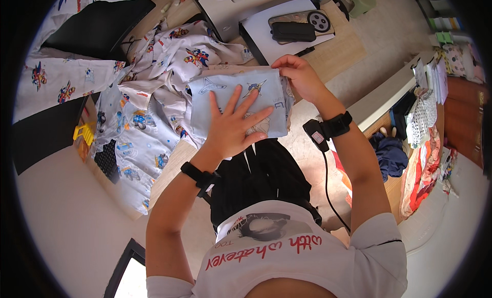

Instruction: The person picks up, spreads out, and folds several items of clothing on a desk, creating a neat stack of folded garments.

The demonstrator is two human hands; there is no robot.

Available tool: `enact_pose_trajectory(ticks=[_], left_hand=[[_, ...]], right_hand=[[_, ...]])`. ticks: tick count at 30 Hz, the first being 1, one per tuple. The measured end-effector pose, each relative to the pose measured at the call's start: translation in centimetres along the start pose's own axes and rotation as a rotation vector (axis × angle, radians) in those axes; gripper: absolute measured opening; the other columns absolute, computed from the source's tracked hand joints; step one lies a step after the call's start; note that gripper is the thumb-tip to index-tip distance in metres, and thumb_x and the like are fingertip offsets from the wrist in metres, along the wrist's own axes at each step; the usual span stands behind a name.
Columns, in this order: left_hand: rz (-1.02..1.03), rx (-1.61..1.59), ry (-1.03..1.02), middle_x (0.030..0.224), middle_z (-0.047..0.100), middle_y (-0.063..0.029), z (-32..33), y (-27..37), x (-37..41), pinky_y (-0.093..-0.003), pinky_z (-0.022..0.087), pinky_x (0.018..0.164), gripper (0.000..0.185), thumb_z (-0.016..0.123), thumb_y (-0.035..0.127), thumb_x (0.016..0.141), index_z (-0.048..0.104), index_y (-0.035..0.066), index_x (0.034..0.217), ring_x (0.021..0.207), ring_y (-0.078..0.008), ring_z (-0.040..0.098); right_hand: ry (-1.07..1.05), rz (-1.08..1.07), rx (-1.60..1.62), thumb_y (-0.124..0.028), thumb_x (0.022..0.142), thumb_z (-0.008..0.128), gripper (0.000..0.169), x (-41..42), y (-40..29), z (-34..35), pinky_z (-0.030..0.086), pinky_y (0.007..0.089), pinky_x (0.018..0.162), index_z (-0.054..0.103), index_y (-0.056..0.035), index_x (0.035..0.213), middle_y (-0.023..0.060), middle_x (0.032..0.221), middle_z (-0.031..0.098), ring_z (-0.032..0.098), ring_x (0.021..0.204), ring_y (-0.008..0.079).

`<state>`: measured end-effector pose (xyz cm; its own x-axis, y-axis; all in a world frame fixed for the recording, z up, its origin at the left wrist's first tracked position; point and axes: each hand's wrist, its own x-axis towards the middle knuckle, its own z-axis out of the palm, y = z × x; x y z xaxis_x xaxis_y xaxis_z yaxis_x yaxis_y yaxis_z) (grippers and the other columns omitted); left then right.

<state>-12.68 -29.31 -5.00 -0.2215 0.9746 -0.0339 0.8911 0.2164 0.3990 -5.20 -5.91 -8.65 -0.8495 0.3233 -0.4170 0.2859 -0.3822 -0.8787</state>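
Observation:
A light-blue printed cloth, folded into a rectangle, lies in front of me over other folded layers. My left hand rests flat on it, palm down with the fingers spread. At its far right corner, my right hand pinches the edge between thumb and fingers. Beneath the blue layer a pale pinkish fabric edge shows along the far side. How many layers are stacked cannot be seen. Left of the stack, white fabric with cartoon figures lies crumpled, touching it.
Light-blue fabric with vehicle prints drapes over a keyboard at left. Behind are a black monitor and a phone under a black case. A cable hangs from my right wrist strap. Clothes fill a shelf at right.

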Motion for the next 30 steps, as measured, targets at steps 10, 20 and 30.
enact_pose_trajectory(ticks=[10, 20, 30], left_hand=[[-0.001, 0.0, 0.002, 0.147, 0.035, -0.0026, -0.1, 0.2, 0.6, -0.0733, -0.001, 0.1, 0.059, 0.05, 0.065, 0.078, 0.049, 0.038, 0.131, 0.139, -0.033, 0.021], [-0.188, -0.222, 0.324, 0.147, 0.032, -0.0062, -0.1, 0.1, -0.2, -0.0686, 0.002, 0.103, 0.062, 0.052, 0.054, 0.085, 0.042, 0.022, 0.137, 0.139, -0.0342, 0.019], [-0.196, -0.055, 0.125, 0.149, 0.029, -0.0072, -1.6, -2.4, -0.8, -0.0633, 0.005, 0.107, 0.062, 0.054, 0.045, 0.087, 0.036, 0.022, 0.142, 0.139, -0.0325, 0.022]], right_hand=[[0.336, -0.497, -0.681, -0.011, 0.081, 0.063, 0.017, -1.3, -0.9, 3.6, 0.042, 0.0315, 0.084, 0.063, -0.0098, 0.097, 0.0036, 0.098, 0.06, 0.054, 0.092, 0.0194], [0.3, -0.54, -1.226, -0.022, 0.072, 0.072, 0.016, -1.2, -2.3, 4.8, 0.03, 0.0426, 0.076, 0.06, -0.0151, 0.08, 0.0019, 0.092, 0.055, 0.045, 0.092, 0.0288], [-0.024, -0.323, -0.82, -0.017, 0.085, 0.064, 0.018, -3.4, -5.2, 5.6, 0.042, 0.0346, 0.054, 0.054, -0.003, 0.08, 0.0114, 0.069, 0.057, 0.053, 0.059, 0.0257]])
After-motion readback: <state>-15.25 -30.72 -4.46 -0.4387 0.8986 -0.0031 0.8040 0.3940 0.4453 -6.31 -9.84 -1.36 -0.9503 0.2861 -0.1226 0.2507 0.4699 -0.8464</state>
